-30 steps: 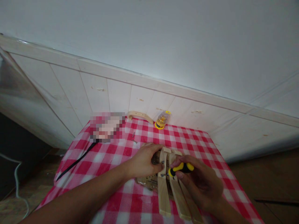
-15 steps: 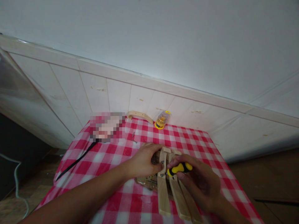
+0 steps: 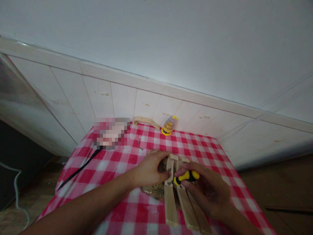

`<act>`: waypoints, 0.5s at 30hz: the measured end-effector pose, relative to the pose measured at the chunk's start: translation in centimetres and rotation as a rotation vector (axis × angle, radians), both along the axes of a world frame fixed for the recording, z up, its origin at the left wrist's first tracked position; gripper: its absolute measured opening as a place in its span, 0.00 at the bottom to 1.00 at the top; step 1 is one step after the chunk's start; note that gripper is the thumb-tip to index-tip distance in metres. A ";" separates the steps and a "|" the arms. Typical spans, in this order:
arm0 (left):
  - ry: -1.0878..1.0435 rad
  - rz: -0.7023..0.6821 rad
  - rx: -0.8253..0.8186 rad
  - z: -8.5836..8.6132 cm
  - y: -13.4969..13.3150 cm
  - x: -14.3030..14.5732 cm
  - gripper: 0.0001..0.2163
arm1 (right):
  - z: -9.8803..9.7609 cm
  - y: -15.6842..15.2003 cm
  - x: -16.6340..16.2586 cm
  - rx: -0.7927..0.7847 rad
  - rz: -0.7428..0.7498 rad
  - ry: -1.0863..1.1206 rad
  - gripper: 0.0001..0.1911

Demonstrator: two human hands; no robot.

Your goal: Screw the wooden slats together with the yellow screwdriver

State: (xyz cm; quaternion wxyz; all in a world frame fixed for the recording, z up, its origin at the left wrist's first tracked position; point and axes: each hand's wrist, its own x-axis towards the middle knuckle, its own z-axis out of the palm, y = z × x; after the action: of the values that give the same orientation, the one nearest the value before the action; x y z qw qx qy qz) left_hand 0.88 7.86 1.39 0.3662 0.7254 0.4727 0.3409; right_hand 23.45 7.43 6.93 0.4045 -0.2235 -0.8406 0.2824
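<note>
My right hand is closed around the yellow-and-black handle of a screwdriver. The tool's shaft points left toward a screw in the nearest wooden slat. My left hand grips the slat's far end from the left, its thumb lying by the screw heads. Two more slats, one being a second slat, run alongside to the right, partly behind my right hand. Under them lies a brown, plastic-wrapped piece, mostly covered. How the screwdriver tip meets the screw is too small to tell.
A red-and-white checked cloth covers the table. Beyond my left hand lie two loose screws. A curved wooden piece and a clear bit case stand against the wall. At left is a blurred-out object with a black strap.
The screwdriver handle and my right hand have shifted very slightly left. The view has moved a little; my left hand keeps its hold on the wood.
</note>
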 end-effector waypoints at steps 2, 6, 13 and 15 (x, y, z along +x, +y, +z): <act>0.004 0.000 -0.004 0.1 0.0 0.0 0.23 | 0.0 0.0 0.0 0.001 -0.006 0.004 0.26; 0.008 0.000 -0.012 0.2 0.0 -0.1 0.22 | -0.1 0.1 0.0 0.009 -0.012 0.009 0.26; 0.020 -0.004 -0.017 0.2 0.0 -0.1 0.24 | -0.1 0.2 -0.2 0.006 -0.010 0.015 0.25; 0.026 -0.003 -0.014 0.1 0.0 -0.1 0.23 | -0.2 0.2 -0.2 -0.005 -0.013 0.033 0.25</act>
State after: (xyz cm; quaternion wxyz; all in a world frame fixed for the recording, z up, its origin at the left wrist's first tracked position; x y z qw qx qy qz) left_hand 0.80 7.87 1.51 0.3657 0.7278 0.4789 0.3275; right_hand 23.21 7.66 6.75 0.4194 -0.2255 -0.8317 0.2856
